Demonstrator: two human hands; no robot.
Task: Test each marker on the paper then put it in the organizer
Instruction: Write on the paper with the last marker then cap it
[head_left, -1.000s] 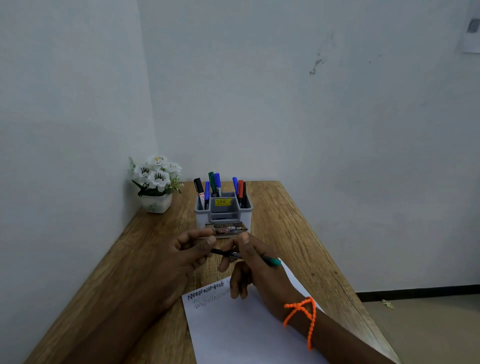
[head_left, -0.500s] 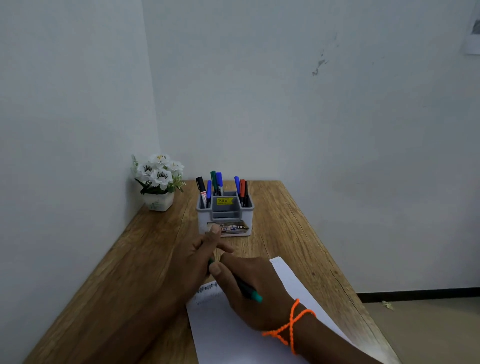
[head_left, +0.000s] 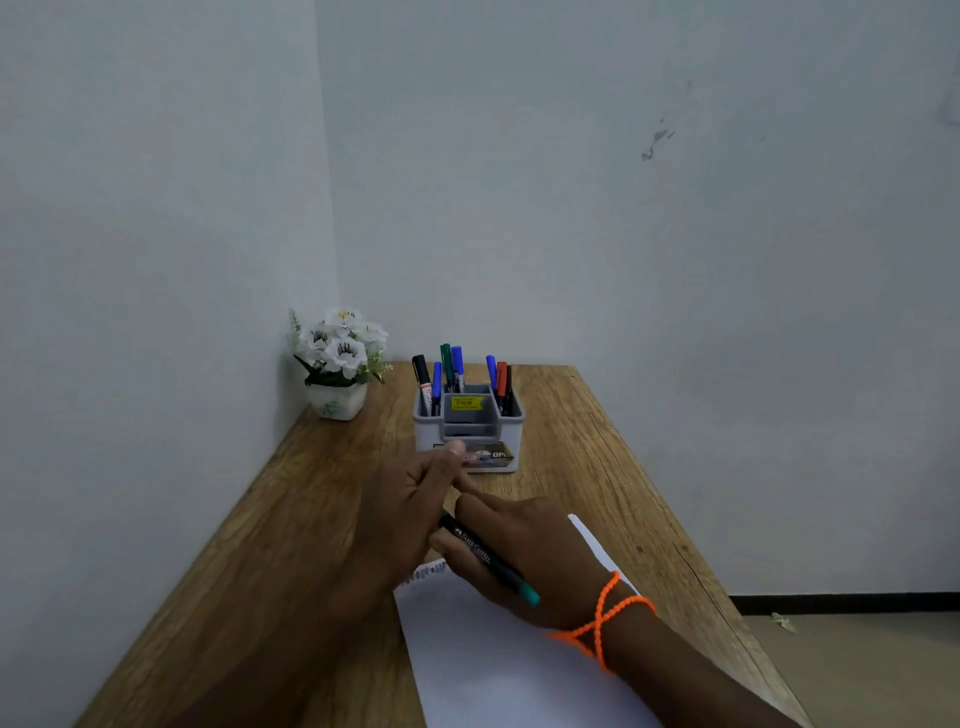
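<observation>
Now that the right hand (head_left: 524, 558) has come down from where it was a second ago, the marker (head_left: 488, 558) points at the top of the paper (head_left: 498, 665) instead of lying flat between both hands. The right fingers (head_left: 452, 545) are wrapped around the marker, with its teal end sticking out back toward the wrist. The tip is hidden behind the fingers, so I cannot tell if it touches the paper yet. The left hand (head_left: 410, 504) has let go of the marker. Its fingers are spread loose, with the thumb and first finger close together. They may be pinching the cap, but I cannot see one.

I think this means the cap is off and the test scribble is about to start. Some small scribbles (head_left: 428, 571) already sit on the paper just under the left fingers.

The organizer (head_left: 470, 415) stands just past the fingers, farther away. It already holds black, blue, green and red markers standing up.

The surface (head_left: 597, 467) is brown wood. A little pot of white flowers (head_left: 340, 358) sits in the corner, far left of the fingers. The walls are plain and pale. An orange string (head_left: 602, 618) is tied on the right wrist.
</observation>
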